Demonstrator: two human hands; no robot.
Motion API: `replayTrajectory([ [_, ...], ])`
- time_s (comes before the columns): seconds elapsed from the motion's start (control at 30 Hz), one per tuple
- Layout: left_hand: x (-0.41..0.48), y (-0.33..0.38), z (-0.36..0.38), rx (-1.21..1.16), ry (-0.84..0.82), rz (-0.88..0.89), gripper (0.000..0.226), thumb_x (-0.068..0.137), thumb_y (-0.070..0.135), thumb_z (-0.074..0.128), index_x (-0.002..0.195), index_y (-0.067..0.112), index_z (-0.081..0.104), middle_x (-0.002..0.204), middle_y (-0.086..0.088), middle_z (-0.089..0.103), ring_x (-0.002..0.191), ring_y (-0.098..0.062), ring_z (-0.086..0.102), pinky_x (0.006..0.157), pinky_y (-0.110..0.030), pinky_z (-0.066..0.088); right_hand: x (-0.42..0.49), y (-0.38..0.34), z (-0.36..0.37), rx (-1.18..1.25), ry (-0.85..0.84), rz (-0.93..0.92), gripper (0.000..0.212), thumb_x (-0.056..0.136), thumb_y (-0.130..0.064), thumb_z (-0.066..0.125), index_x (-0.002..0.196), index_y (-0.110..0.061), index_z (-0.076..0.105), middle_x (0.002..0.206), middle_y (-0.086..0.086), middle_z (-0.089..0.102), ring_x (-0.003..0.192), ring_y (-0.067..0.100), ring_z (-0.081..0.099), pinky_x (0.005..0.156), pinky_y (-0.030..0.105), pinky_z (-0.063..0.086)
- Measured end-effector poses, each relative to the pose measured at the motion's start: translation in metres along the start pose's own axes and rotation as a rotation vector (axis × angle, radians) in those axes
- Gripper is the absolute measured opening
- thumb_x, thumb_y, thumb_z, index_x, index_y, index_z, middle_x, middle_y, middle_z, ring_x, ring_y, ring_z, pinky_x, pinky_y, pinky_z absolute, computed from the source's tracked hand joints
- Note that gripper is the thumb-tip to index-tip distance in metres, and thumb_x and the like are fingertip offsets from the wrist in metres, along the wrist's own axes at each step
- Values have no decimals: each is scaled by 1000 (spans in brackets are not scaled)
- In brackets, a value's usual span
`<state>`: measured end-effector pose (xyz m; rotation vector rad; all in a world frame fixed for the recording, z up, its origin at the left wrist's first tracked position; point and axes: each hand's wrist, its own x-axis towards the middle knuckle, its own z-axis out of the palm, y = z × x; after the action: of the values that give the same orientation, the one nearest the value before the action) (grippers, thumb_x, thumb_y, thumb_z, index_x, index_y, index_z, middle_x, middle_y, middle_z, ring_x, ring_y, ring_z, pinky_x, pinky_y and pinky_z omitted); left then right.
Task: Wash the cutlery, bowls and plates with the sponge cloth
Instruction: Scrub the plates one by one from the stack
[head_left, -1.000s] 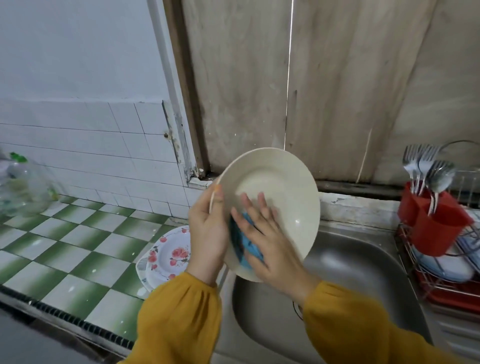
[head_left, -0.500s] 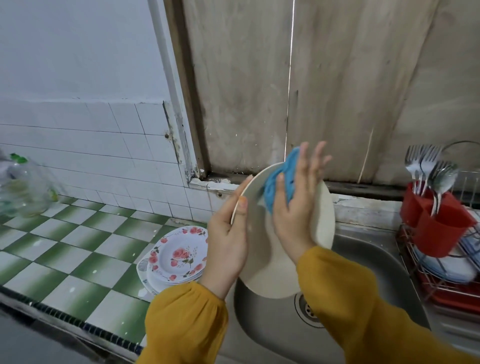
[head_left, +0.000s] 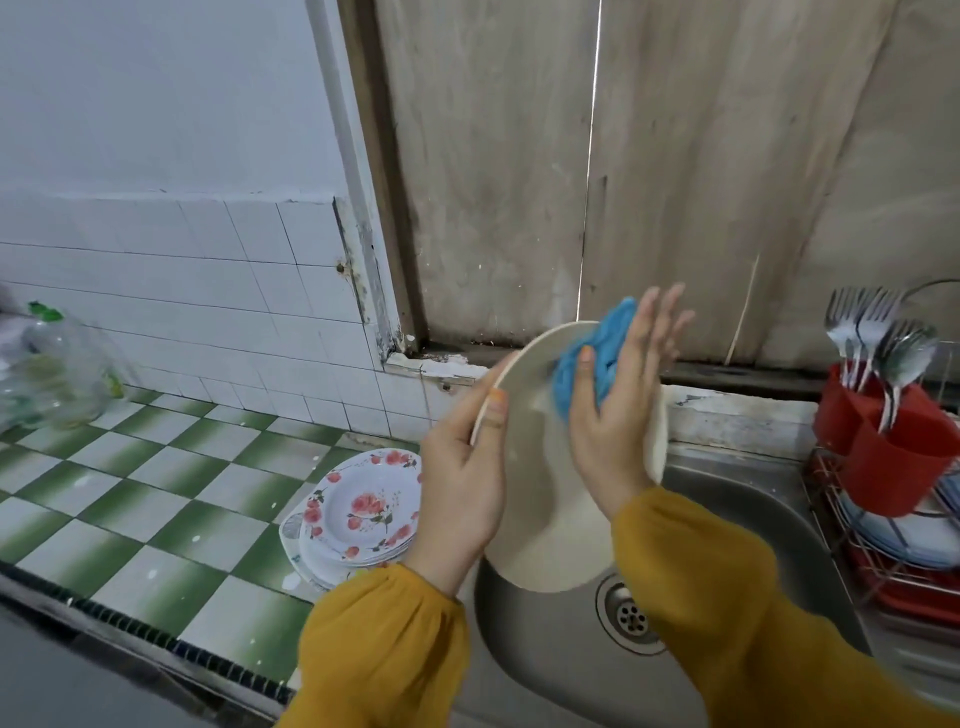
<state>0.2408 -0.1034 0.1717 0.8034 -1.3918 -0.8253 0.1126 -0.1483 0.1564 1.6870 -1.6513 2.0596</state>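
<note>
A cream plate (head_left: 545, 525) stands tilted on edge over the steel sink (head_left: 737, 509). My left hand (head_left: 462, 483) grips its left rim, thumb on the front edge. My right hand (head_left: 618, 410) presses a blue sponge cloth (head_left: 592, 358) against the plate's upper face with straight, spread fingers. A stack of floral plates (head_left: 363, 509) lies on the counter just left of the sink. Forks and spoons (head_left: 878, 338) stand in a red cutlery holder (head_left: 893, 441) on the right.
A green-and-white tiled counter (head_left: 156, 493) stretches left, with a clear plastic bottle (head_left: 47, 374) at its far end. A wire dish rack (head_left: 883, 545) with plates sits right of the sink. A wooden board wall (head_left: 623, 156) rises behind. The drain (head_left: 631, 616) shows below the plate.
The plate turned more edge-on and my right hand slid the sponge cloth from the plate's lower middle up to its top rim.
</note>
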Motion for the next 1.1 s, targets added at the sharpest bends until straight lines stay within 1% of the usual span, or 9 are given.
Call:
replayTrajectory([
  [0.17, 16, 7, -10, -67, 131, 13, 27, 102, 13, 44, 118, 21, 65, 102, 19, 71, 98, 4, 64, 80, -14, 49, -67, -11, 14, 108, -575, -367, 68, 101, -27, 37, 154, -24, -5, 162, -12, -10, 150, 21, -10, 122, 40, -5],
  [0.3, 19, 3, -30, -97, 165, -73, 28, 102, 18, 43, 110, 32, 65, 93, 22, 72, 86, 3, 64, 73, -18, 52, -38, 52, 0, -355, -335, -285, 63, 102, -43, 28, 153, -39, -7, 163, -2, -13, 149, 21, -16, 120, 45, -8],
  [0.43, 2, -5, -8, -46, 76, -65, 25, 102, 19, 46, 110, 33, 65, 96, 22, 72, 90, 3, 64, 76, -17, 50, 8, 15, 3, -117, -22, -12, 67, 104, -30, 36, 151, -24, -11, 162, 9, -15, 148, 24, -20, 120, 42, -15],
  [0.57, 6, -3, -2, -103, 130, -6, 25, 97, 22, 46, 110, 28, 66, 103, 17, 72, 102, -3, 65, 85, -18, 50, -39, -31, 18, 232, -421, -159, 69, 103, -29, 36, 153, -16, -10, 163, 1, -13, 150, 20, -14, 122, 39, -6],
  [0.7, 20, -2, -29, -201, 267, -30, 28, 99, 26, 47, 103, 42, 70, 118, 11, 69, 112, -11, 61, 90, -27, 51, -68, 18, 4, -246, -464, -342, 60, 102, -52, 23, 152, -43, -7, 163, -5, -14, 149, 23, -16, 118, 53, -11],
  [0.8, 16, -7, -32, -181, 299, -60, 26, 98, 31, 47, 114, 34, 67, 131, 2, 63, 120, -17, 58, 95, -36, 50, -54, 39, -3, -319, -159, -116, 57, 100, -49, 33, 151, -49, 8, 163, 2, -9, 150, 26, -10, 117, 55, -10],
  [0.93, 2, -9, -20, -69, 266, 17, 39, 93, 48, 45, 120, 29, 65, 125, 5, 66, 120, -20, 59, 98, -38, 51, -22, 23, 4, 432, 291, 566, 29, 102, -24, 48, 131, -29, 51, 132, 1, 53, 122, 15, 54, 106, 39, 45],
  [1.03, -4, -6, -12, -122, 363, -105, 56, 96, 60, 29, 111, 22, 67, 85, 12, 73, 77, 1, 65, 64, -14, 50, 2, 25, -1, 634, 422, 1032, 14, 98, -30, 56, 92, -21, 64, 95, -1, 67, 93, 19, 66, 82, 35, 56],
  [1.1, -4, -1, -10, -114, 457, -200, 57, 90, 53, 29, 91, 11, 67, 60, 16, 65, 55, 3, 55, 51, -11, 41, 11, 34, -8, 876, 409, 1173, 15, 96, -32, 56, 91, -20, 62, 97, 0, 67, 89, 17, 64, 75, 30, 52],
])
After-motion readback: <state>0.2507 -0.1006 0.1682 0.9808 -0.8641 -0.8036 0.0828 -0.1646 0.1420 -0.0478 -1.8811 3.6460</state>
